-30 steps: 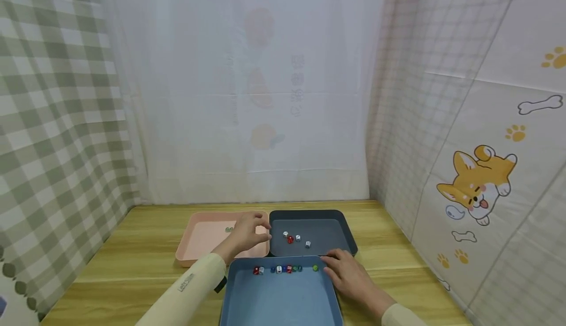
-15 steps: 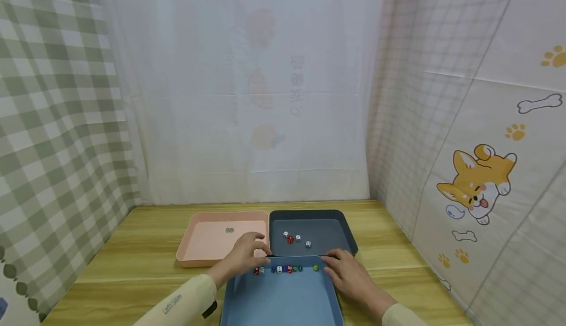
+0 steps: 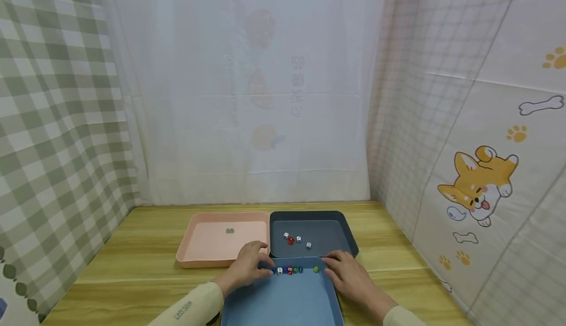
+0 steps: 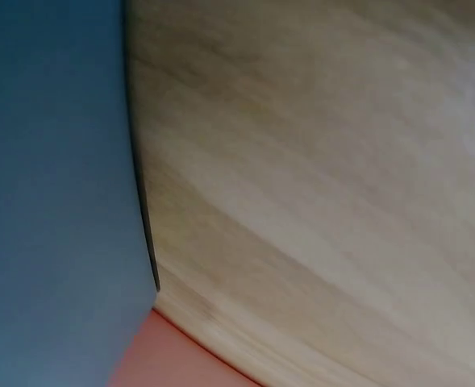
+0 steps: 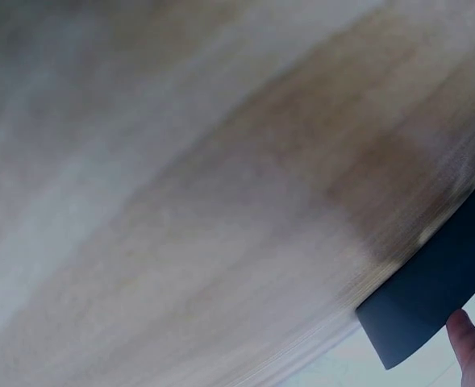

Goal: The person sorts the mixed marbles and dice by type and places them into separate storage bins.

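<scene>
In the head view my left hand (image 3: 248,267) reaches over the far left corner of the blue tray (image 3: 283,301). Its thumb and fingertips stand apart above the spot, hiding the leftmost dice. Just right of those fingertips, a row of small dice runs along the far wall: a white die (image 3: 279,270), a red die (image 3: 289,270), blue and green ones. A lime green die (image 3: 316,269) sits apart near the right corner. There my right hand (image 3: 349,274) rests on the tray's rim, fingers relaxed. In the right wrist view, fingertips (image 5: 464,332) touch a dark tray wall (image 5: 422,314).
Behind the blue tray stand a pink tray (image 3: 208,252) with two pale green dice (image 3: 230,230) and a dark tray (image 3: 327,237) holding white dice and a red die (image 3: 290,240). All stand on a wooden table (image 3: 132,267), with cloth curtains (image 3: 256,168) around it.
My left hand has come back from the pink tray toward me, down to the left end of the dice row, covering the red and white dice there. The right hand stays in place.
</scene>
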### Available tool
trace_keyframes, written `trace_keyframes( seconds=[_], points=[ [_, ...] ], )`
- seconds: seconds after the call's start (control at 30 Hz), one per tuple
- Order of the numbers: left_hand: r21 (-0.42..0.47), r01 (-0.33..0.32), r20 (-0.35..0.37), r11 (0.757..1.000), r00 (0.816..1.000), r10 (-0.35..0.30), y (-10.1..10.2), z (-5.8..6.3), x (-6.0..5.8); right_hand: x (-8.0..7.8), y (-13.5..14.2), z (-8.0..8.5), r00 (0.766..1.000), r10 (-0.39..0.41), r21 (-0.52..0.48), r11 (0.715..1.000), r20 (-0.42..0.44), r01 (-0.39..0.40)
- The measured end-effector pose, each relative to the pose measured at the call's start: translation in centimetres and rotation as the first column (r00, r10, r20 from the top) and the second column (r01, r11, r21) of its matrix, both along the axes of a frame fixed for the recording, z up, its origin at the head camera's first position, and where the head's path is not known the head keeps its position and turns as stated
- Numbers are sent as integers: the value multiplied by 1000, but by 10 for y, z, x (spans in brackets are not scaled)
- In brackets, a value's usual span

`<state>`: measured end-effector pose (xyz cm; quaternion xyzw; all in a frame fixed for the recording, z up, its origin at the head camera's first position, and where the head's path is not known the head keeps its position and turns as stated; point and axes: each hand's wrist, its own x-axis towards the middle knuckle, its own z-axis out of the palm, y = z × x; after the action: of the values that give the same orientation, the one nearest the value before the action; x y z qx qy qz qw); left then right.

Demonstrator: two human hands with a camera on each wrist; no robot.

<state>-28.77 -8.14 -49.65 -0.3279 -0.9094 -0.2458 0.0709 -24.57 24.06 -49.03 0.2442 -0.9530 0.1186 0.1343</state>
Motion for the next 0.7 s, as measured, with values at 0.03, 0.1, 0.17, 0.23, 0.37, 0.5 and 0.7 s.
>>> trace_keyframes(
  seconds=[0.03, 0.1, 0.17, 0.23, 0.37, 0.5, 0.7],
  points=[
    [-4, -2, -5, 1000, 1000, 2, 1, 0, 0, 0, 0, 0, 1000, -3, 2, 1000, -3, 3],
    [-12, -4, -16, 1000, 1000, 4, 3, -2, 0, 1, 0, 0, 1000, -8, 5, 1000, -8, 8],
    [-16, -12, -17, 1000, 1000, 12, 5, -3, 0, 2, 1, -1, 1000, -8, 5, 1000, -17, 8],
    [-27, -26, -11, 999, 1000, 26, 6, -4, -1, 2, 1, -1, 1000, -4, 3, 1000, -23, 4],
    [-44, -48, 8, 998, 999, 48, 7, -6, -2, 2, 1, 0, 1000, 3, -2, 1000, -15, -3],
    [-69, -57, 4, 996, 998, 57, 8, -7, -1, 2, 1, 1, 1000, 2, -2, 1000, -14, -2],
    [-99, -63, 2, 993, 998, 64, 9, -6, 1, 2, 0, 0, 1000, -2, 1, 1000, -10, 2]
  ],
)
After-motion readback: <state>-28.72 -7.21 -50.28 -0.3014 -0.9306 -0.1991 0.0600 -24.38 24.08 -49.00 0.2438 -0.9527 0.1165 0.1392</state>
